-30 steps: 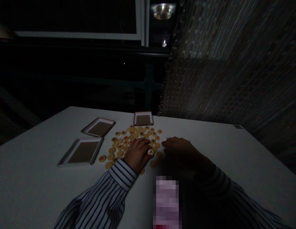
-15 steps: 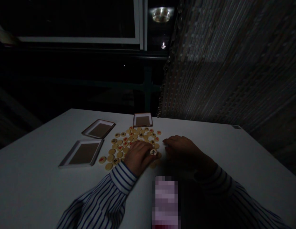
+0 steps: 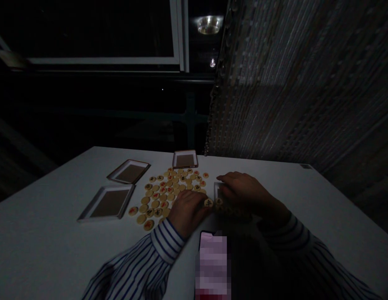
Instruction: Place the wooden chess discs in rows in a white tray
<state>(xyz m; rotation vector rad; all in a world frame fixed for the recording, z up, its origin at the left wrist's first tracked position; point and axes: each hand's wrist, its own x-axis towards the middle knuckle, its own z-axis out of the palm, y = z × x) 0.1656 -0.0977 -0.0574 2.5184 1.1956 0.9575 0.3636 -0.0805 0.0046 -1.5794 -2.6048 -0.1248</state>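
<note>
Between the fingertips of my left hand (image 3: 188,211) is a round chess piece (image 3: 208,203) with a dark character facing up. My right hand (image 3: 244,191) is curved over a small open box (image 3: 217,189), mostly hidden beneath it. Several round pieces show in a row in that box, the nearest beside the held piece. Whether my right fingers grip anything is hidden in the dark. Left of my hands, many loose wooden pieces (image 3: 155,204) with red, dark or blank faces lie spread on the white table (image 3: 50,233).
Open shallow boxes stand at the left (image 3: 108,204), behind it (image 3: 129,171), and at the back edge (image 3: 185,159). A phone-like object with a blurred screen (image 3: 212,262) lies near the front edge. A bead curtain (image 3: 269,83) hangs behind the table at the right.
My left hand has moved right with the piece, close to my right hand. The small box and its row of pieces under my right hand now show more. The view has shifted slightly.
</note>
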